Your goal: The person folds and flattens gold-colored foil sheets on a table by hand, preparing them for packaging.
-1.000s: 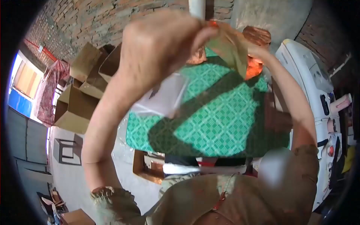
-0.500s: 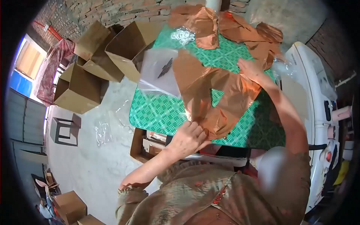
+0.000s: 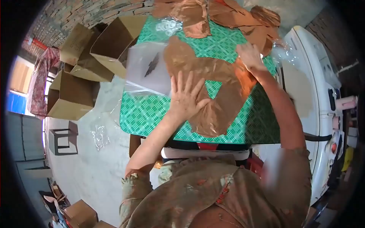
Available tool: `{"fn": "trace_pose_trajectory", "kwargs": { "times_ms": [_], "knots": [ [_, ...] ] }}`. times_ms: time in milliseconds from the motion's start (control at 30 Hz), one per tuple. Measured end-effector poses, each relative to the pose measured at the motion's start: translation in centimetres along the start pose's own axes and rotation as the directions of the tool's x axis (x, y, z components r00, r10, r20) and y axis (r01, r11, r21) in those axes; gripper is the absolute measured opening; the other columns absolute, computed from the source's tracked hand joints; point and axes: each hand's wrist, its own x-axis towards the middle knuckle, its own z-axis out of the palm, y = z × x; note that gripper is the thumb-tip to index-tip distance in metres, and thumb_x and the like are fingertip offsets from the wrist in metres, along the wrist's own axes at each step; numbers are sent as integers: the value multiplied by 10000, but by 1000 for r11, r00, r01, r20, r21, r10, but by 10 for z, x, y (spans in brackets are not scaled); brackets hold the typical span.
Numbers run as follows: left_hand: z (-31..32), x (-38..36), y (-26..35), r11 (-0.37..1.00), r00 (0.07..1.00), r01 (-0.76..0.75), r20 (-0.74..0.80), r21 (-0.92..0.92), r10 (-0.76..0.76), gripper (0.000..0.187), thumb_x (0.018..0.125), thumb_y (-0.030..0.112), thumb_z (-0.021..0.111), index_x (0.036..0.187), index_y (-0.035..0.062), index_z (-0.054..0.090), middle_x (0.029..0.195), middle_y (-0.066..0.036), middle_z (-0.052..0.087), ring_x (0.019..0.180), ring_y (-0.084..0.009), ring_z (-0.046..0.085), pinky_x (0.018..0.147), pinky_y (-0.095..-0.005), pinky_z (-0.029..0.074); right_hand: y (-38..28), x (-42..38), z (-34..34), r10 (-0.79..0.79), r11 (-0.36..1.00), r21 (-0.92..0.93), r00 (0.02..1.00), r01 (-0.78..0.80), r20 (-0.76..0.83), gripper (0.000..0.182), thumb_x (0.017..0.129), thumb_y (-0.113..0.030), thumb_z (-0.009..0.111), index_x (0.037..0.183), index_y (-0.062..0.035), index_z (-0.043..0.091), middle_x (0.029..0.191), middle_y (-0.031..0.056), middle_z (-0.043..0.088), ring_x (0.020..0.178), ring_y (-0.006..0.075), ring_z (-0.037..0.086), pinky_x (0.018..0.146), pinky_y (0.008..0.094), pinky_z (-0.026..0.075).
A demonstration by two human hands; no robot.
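Observation:
A shiny copper-brown piece of thin fabric lies spread on a green checked tablecloth, with a triangular gap near its middle through which green shows. My left hand rests flat on the fabric's left side, fingers spread. At the fabric's upper right edge, my right hand is closed with its fingers curled over the fabric; the fingertips are partly hidden. Left of the fabric, beside my left hand, is a stack of clear plastic sheets or bags with dark thin strips on top.
More copper-brown fabric is heaped at the table's far side, beside a plastic bag of white rings. Open cardboard boxes stand on the left. To the right is a white machine; a small dark stool stands on the floor.
My left hand has let go of the fabric's near edge and moved up to lie flat on it. My right hand has curled its fingers at the upper right edge. The camera view has shifted slightly.

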Motion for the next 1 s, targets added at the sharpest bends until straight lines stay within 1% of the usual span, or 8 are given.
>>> {"fn": "trace_pose_trajectory", "kwargs": {
  "times_ms": [33,133,267,467,733,800,900,1000],
  "knots": [
    [2,-1,1,1000,1000,10,-9,5,-10,794,960,702,576,1576,205,517,1669,-211,369,1547,-531,243,1222,-723,190,4,-2,0,-32,997,-77,991,22,-132,170,874,-212,678,984,-102,607,914,108,649,917,370,644,746,485,509],
    [4,-1,4,999,999,32,-11,9,-32,789,971,692,569,1586,202,504,1668,-211,371,1545,-536,244,1222,-722,188,-11,-10,-8,3,1000,25,977,3,-212,155,862,-204,667,982,-123,609,912,71,647,936,319,620,793,446,494],
    [-1,0,3,1000,1000,23,18,16,-24,779,989,666,561,1614,211,465,1685,-201,346,1548,-539,238,1226,-727,174,-94,-58,-35,2,999,47,993,3,-121,194,890,-194,666,1079,-155,655,1177,24,640,1244,266,555,1001,507,431],
    [-16,-8,11,998,995,-1,97,58,-5,787,998,670,537,1644,236,420,1721,-179,283,1562,-536,204,1219,-746,164,-135,-103,-52,33,975,217,995,-52,90,475,971,-243,665,1436,-167,604,1568,68,511,1495,331,405,1157,665,321],
    [-13,6,37,999,999,-49,-9,-15,49,816,930,715,594,1562,204,528,1690,-190,331,1531,-540,246,1203,-758,189,-140,-112,-54,106,956,257,984,-140,141,541,980,-259,681,1499,-163,561,1608,64,480,1500,360,394,1182,698,256],
    [0,5,41,998,998,-44,46,-39,46,836,937,716,599,1612,244,458,1706,-189,301,1549,-555,213,1191,-781,174,-136,-115,-54,153,946,268,980,-183,128,546,986,-262,679,1510,-174,553,1612,67,475,1502,369,388,1182,706,245],
    [10,1,45,998,998,-27,51,-61,30,843,940,738,582,1612,245,453,1704,-193,302,1541,-566,225,1180,-794,170,-122,-125,-54,241,938,208,954,-276,177,534,997,-266,673,1512,-195,551,1614,78,469,1497,375,387,1182,708,239],
    [5,1,47,998,998,-28,55,-62,31,844,936,742,583,1612,254,453,1705,-191,301,1538,-567,229,1174,-796,185,-102,-143,-39,321,938,110,943,-329,85,509,998,-284,676,1490,-212,567,1581,92,487,1482,379,398,1179,704,271]
  ]
}}
